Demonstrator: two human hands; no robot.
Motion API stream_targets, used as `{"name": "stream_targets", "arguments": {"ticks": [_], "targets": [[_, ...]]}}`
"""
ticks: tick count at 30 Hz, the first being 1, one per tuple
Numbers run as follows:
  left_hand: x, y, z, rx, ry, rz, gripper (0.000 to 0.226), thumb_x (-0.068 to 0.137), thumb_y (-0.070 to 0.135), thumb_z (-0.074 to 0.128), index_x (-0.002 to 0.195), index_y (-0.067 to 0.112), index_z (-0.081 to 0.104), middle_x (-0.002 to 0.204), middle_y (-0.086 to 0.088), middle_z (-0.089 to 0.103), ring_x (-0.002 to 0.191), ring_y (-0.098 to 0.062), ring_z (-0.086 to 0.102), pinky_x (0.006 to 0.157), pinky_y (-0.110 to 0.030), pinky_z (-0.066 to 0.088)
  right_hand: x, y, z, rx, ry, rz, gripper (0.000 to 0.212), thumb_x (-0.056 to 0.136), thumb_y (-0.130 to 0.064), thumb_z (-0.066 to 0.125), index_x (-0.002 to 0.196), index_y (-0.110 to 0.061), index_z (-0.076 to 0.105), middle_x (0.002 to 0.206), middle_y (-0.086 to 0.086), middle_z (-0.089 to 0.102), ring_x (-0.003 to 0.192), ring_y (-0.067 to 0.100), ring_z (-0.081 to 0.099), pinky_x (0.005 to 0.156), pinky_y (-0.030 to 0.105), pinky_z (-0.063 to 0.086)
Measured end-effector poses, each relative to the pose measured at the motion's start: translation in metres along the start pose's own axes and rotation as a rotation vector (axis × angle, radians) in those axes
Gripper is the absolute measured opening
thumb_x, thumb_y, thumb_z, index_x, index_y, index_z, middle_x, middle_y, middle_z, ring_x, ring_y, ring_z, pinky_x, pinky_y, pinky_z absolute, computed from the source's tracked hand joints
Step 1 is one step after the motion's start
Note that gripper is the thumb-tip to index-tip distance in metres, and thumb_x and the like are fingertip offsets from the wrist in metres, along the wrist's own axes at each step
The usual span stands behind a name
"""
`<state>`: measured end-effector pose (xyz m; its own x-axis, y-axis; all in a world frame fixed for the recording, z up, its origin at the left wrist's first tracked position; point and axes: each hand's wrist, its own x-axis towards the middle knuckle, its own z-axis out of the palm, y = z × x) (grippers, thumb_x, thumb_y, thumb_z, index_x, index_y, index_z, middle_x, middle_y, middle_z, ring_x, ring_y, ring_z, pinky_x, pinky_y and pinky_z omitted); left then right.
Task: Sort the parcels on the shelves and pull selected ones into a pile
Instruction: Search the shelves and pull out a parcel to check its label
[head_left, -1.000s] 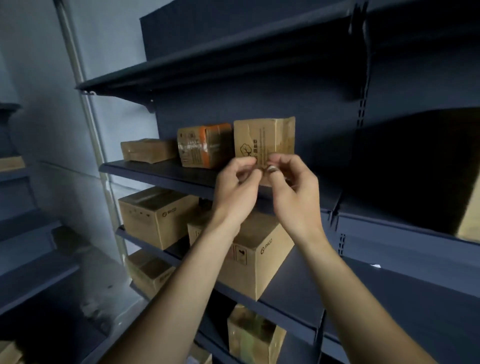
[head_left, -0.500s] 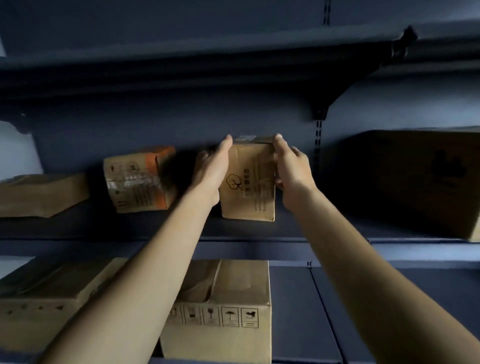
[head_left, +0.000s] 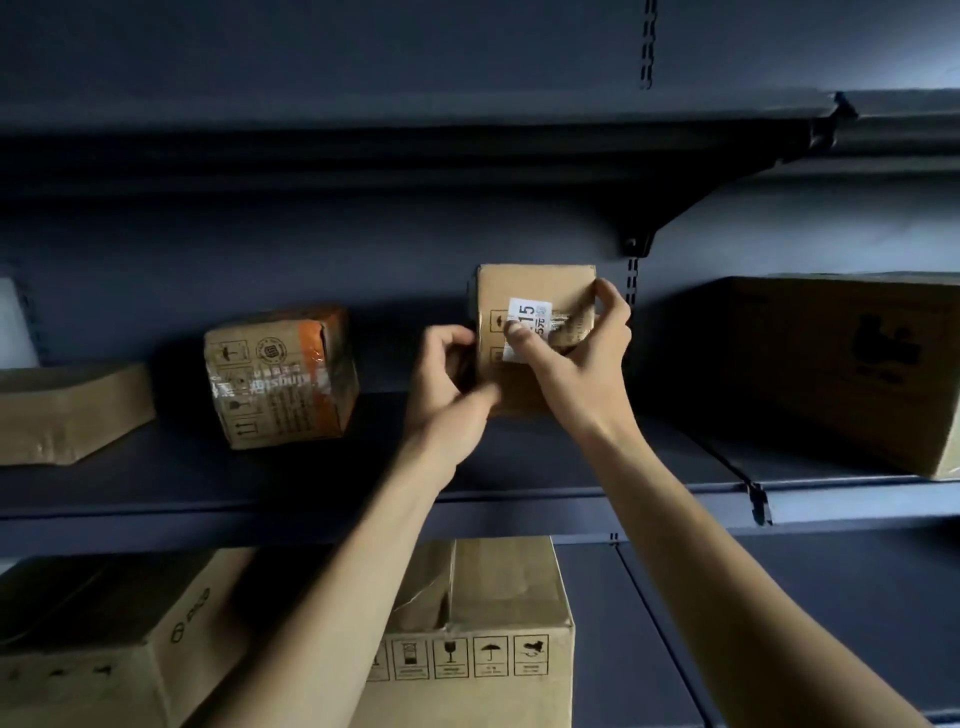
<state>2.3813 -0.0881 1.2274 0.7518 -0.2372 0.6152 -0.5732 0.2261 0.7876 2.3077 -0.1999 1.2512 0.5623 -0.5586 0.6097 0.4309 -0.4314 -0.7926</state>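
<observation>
A small brown parcel (head_left: 535, 332) stands upright on the dark middle shelf (head_left: 332, 467), a little right of centre, close to the back panel. Both hands are on it. The right hand (head_left: 582, 358) wraps the parcel's right edge, its fingers curled round the side, and its thumb presses a white label (head_left: 527, 325) printed with "15" on the front face; its grip is closed on the parcel. The left hand (head_left: 452, 384) sits at the parcel's lower left corner, at about 8 o'clock from the label, with its fingers curled against the left side and its thumb on the front near the bottom; its grip also holds the parcel.

At 9 o'clock from the parcel, well apart, an orange-taped parcel (head_left: 280, 376) sits tilted on the same shelf. Further out at 9 o'clock, a flat brown parcel (head_left: 67, 410) lies at the left edge of the view. At 3 o'clock a large carton (head_left: 852, 369) fills the next bay in shadow.

On the shelf below, at 6 o'clock, a carton with handling symbols (head_left: 488, 623) stands between the two forearms, and another carton (head_left: 93, 639) sits at 7 o'clock.
</observation>
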Motion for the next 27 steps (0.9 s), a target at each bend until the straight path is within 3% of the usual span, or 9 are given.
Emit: {"name": "stream_targets", "arguments": {"ticks": [5, 9, 12, 15, 18, 20, 23, 24, 27], "targets": [[-0.009, 0.000, 0.003, 0.047, -0.100, 0.083, 0.054, 0.079, -0.025, 0.061, 0.115, 0.014, 0.052, 0.118, -0.007, 0.069, 0.110, -0.006, 0.066, 0.089, -0.021, 0.053, -0.001, -0.001, 0.009, -0.241, 0.153, -0.017, 0.132, 0.066, -0.059, 0.091, 0.163, -0.024, 0.008, 0.155, 0.007, 0.028, 0.148, 0.027, 0.027, 0.119, 0.054, 0.028], [-0.009, -0.003, -0.004, 0.016, -0.109, 0.069, 0.050, 0.080, -0.026, 0.058, 0.109, 0.014, 0.052, 0.113, -0.008, 0.070, 0.105, -0.005, 0.067, 0.088, -0.026, 0.056, 0.005, 0.004, 0.004, -0.240, 0.114, -0.030, 0.135, 0.066, -0.050, 0.093, 0.163, -0.028, 0.002, 0.150, 0.006, 0.027, 0.146, 0.029, 0.030, 0.118, 0.057, 0.030], [-0.006, 0.001, -0.011, -0.127, -0.077, -0.031, 0.038, 0.087, -0.016, 0.058, 0.110, 0.015, 0.056, 0.105, -0.001, 0.072, 0.105, -0.008, 0.070, 0.091, -0.026, 0.056, 0.004, 0.016, -0.002, -0.281, 0.084, -0.130, 0.123, 0.071, -0.042, 0.089, 0.163, -0.030, 0.008, 0.144, 0.001, 0.027, 0.137, 0.026, 0.036, 0.116, 0.055, 0.033], [0.002, 0.008, -0.011, -0.415, 0.028, -0.210, 0.014, 0.104, 0.018, 0.053, 0.111, 0.016, 0.064, 0.094, -0.002, 0.075, 0.098, -0.016, 0.070, 0.093, -0.039, 0.056, 0.003, 0.024, -0.010, -0.194, 0.009, -0.281, 0.089, 0.074, -0.034, 0.082, 0.146, -0.032, 0.029, 0.132, -0.006, 0.030, 0.119, 0.007, 0.040, 0.107, 0.039, 0.039], [0.009, 0.008, -0.013, -0.454, 0.097, -0.363, 0.038, 0.105, 0.047, 0.048, 0.119, 0.019, 0.069, 0.104, 0.001, 0.078, 0.106, -0.016, 0.069, 0.087, -0.034, 0.052, -0.001, 0.028, -0.016, 0.020, -0.124, -0.300, 0.067, 0.075, -0.022, 0.077, 0.125, -0.030, 0.034, 0.126, 0.005, 0.044, 0.114, 0.011, 0.053, 0.094, 0.035, 0.053], [0.010, 0.007, -0.011, -0.384, 0.116, -0.379, 0.030, 0.107, 0.038, 0.050, 0.128, 0.021, 0.065, 0.117, 0.001, 0.074, 0.108, -0.013, 0.067, 0.082, -0.026, 0.050, -0.006, 0.028, -0.016, 0.184, -0.213, -0.217, 0.055, 0.080, -0.021, 0.075, 0.115, -0.028, 0.034, 0.123, 0.009, 0.052, 0.105, 0.004, 0.060, 0.085, 0.024, 0.053], [0.008, 0.008, -0.009, -0.427, 0.044, -0.396, 0.016, 0.105, 0.022, 0.053, 0.119, 0.026, 0.061, 0.110, 0.003, 0.070, 0.099, -0.009, 0.066, 0.077, -0.024, 0.051, -0.008, 0.031, -0.016, 0.357, -0.133, -0.108, 0.044, 0.086, -0.038, 0.070, 0.106, -0.021, 0.035, 0.113, 0.004, 0.051, 0.097, 0.001, 0.057, 0.086, 0.022, 0.049], [0.008, 0.007, -0.008, -0.435, 0.000, -0.388, 0.023, 0.098, 0.027, 0.063, 0.120, 0.027, 0.061, 0.111, 0.003, 0.071, 0.099, -0.010, 0.069, 0.076, -0.025, 0.054, -0.007, 0.032, -0.017, 0.427, -0.087, -0.073, 0.047, 0.085, -0.047, 0.069, 0.103, -0.021, 0.035, 0.109, 0.003, 0.049, 0.097, 0.004, 0.054, 0.088, 0.025, 0.046], [0.015, 0.004, -0.013, -0.427, -0.169, -0.437, 0.097, 0.056, 0.048, 0.098, 0.140, 0.035, 0.051, 0.128, -0.002, 0.072, 0.112, -0.023, 0.073, 0.079, -0.042, 0.061, 0.000, 0.035, -0.019, 0.568, 0.015, 0.035, 0.043, 0.081, -0.051, 0.071, 0.097, -0.025, 0.040, 0.101, 0.000, 0.049, 0.096, 0.013, 0.049, 0.088, 0.039, 0.038]]}}
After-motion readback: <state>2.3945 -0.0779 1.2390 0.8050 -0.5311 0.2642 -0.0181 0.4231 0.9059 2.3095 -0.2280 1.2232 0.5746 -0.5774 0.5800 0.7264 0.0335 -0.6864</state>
